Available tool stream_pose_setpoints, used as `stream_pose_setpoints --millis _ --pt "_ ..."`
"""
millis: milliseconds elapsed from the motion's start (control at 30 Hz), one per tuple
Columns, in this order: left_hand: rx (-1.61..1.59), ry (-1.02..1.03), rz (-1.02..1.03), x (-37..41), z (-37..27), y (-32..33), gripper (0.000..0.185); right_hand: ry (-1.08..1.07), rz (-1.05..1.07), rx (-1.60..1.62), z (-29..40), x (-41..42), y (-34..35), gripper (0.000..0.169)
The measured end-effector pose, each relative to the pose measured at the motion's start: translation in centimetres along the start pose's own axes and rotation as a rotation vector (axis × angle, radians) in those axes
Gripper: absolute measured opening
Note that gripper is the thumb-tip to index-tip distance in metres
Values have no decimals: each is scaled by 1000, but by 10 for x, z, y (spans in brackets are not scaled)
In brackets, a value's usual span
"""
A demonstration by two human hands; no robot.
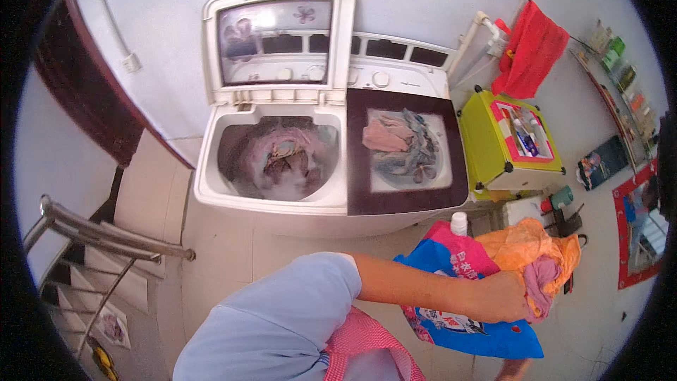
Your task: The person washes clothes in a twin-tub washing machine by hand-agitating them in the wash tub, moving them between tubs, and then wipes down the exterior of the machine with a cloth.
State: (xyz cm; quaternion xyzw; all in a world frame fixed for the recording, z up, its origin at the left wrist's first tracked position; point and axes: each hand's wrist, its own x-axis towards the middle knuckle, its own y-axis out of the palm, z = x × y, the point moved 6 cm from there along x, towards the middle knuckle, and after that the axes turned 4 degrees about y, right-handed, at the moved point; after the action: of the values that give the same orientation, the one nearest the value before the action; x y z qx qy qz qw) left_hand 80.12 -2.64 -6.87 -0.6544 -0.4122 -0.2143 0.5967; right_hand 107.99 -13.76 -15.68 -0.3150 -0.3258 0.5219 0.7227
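My left hand [500, 296] reaches across to the right and is closed on an orange cloth [521, 246] and a mauve cloth [542, 278] bunched with it. Behind that forearm is a blue and pink detergent pouch [455, 254] with a white cap [459, 223]; it bears printed writing. Below the pouch, a strip of skin [512, 370] shows at the bottom edge, apparently part of my right arm; its hand is hidden. Ahead stands a twin-tub washing machine [296, 210]. Wet laundry and foam [285, 166] lie in its left tub, under a raised lid [280, 42].
Clothes [404, 143] show through the right tub's lowered lid [359, 190]. A lime-green storage cube [478, 137] stands beside the machine, below a hanging red towel [531, 47]. Steel railing [116, 238] and stairs [106, 275] are at left; a red-framed mirror [629, 275] is at right.
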Motion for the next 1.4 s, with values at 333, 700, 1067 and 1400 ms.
stream_pose_setpoints --millis 333,700,1067,1400 --pt "366 15 -29 35 -7 -94 17 -23 14 723 -6 35 180 52" --pt "-455 -334 286 -30 166 -227 47 -81 -403 532 122 36 128 41" --pt "826 -736 156 -326 484 -254 41 117 -717 307 215 -45 26 41" --pt "808 -423 557 -302 506 -254 15 249 -736 262 252 -70 34 36"
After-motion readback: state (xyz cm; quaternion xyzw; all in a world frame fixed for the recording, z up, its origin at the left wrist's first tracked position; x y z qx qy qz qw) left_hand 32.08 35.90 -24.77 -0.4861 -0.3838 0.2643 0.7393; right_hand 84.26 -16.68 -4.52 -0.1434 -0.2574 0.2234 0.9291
